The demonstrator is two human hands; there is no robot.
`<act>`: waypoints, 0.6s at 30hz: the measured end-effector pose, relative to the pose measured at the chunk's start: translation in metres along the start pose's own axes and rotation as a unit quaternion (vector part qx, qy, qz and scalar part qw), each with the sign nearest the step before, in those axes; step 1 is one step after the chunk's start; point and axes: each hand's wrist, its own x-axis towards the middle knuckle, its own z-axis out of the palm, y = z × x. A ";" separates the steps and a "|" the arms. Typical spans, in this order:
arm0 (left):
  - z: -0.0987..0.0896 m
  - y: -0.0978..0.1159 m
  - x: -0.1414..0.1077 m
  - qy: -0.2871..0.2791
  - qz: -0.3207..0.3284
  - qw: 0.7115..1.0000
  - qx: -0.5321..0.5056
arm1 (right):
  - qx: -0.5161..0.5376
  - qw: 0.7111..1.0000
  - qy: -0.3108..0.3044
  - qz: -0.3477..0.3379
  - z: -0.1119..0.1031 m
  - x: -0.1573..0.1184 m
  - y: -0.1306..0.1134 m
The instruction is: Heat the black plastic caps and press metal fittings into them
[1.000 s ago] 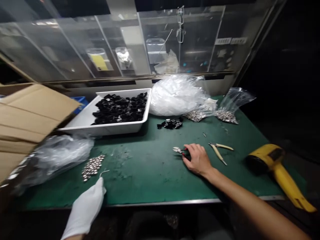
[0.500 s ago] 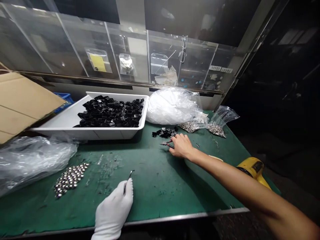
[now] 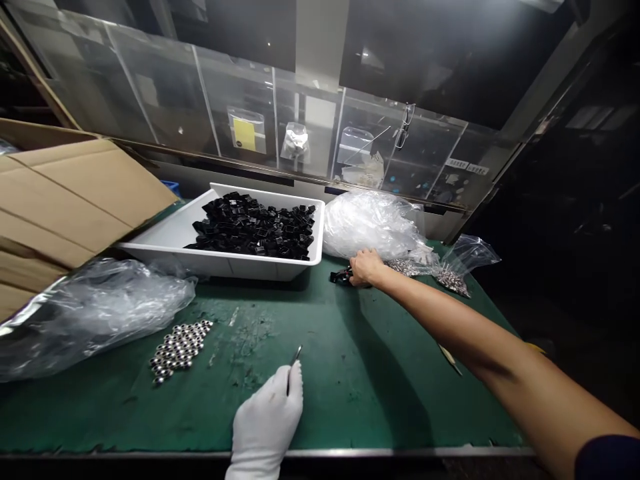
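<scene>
My left hand [image 3: 269, 415], in a white glove, is closed on a thin metal tool [image 3: 298, 353] above the front of the green table. My bare right hand [image 3: 367, 267] reaches to the far side, over a few small black parts [image 3: 341, 275]. Its fingers are wrapped round red-handled pliers, which are mostly hidden by the hand and dark parts. Behind the left hand, a white tray [image 3: 260, 265] holds many black parts. Small silver rings [image 3: 180, 350] lie grouped on the table, left of the gloved hand.
Crumpled plastic [image 3: 115, 300] and a cardboard box [image 3: 75, 200] are at the left. A clear plastic bag [image 3: 373, 223] stands behind my right hand. Bags of small metal parts [image 3: 453, 281] lie at the back right. A pale pointed tool [image 3: 450, 359] lies under the right forearm.
The view has swung left, shifting the scene rightward. My right hand has moved with the pliers to the black parts, now partly covering them. My left hand still holds the thin tool.
</scene>
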 end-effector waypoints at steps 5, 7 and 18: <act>0.002 0.001 0.000 -0.001 -0.005 1.000 -0.007 | 0.018 0.998 -0.057 -0.014 -0.003 0.001 -0.004; 0.001 0.001 0.000 -0.003 -0.002 1.000 -0.014 | 0.035 0.997 -0.072 -0.016 -0.003 -0.002 -0.006; -0.003 0.000 -0.001 0.249 -0.084 0.959 -0.103 | 0.156 0.980 -0.041 -0.112 0.025 -0.124 -0.010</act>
